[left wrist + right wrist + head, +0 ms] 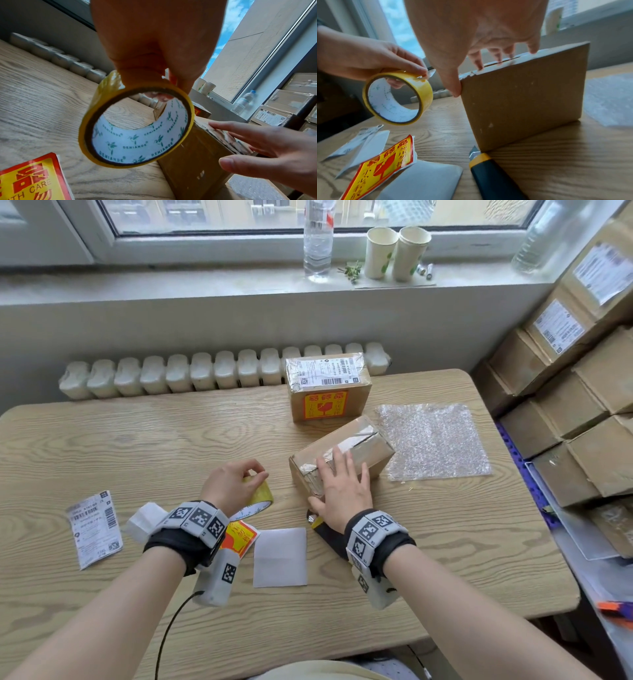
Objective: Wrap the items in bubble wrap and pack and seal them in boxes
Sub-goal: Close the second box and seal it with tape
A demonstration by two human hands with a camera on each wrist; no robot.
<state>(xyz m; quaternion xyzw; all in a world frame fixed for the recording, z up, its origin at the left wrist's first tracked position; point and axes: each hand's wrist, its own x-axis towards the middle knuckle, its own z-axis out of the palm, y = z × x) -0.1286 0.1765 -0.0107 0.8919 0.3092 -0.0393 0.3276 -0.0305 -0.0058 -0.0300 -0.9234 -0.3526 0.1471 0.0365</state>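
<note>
The left hand pinches the yellow tape roll just above the table; the right hand lies spread on the taped box, utility knife and fragile sticker beside it, bubble wrap beyond

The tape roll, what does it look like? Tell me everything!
The tape roll is a ring of shiny yellow tape around a brown core, whose white inside is printed with green DENIANDE words and little leaves. The left hand pinches its top edge, thumb outside and a fingertip inside, holding it upright just left of the cardboard box.
</note>
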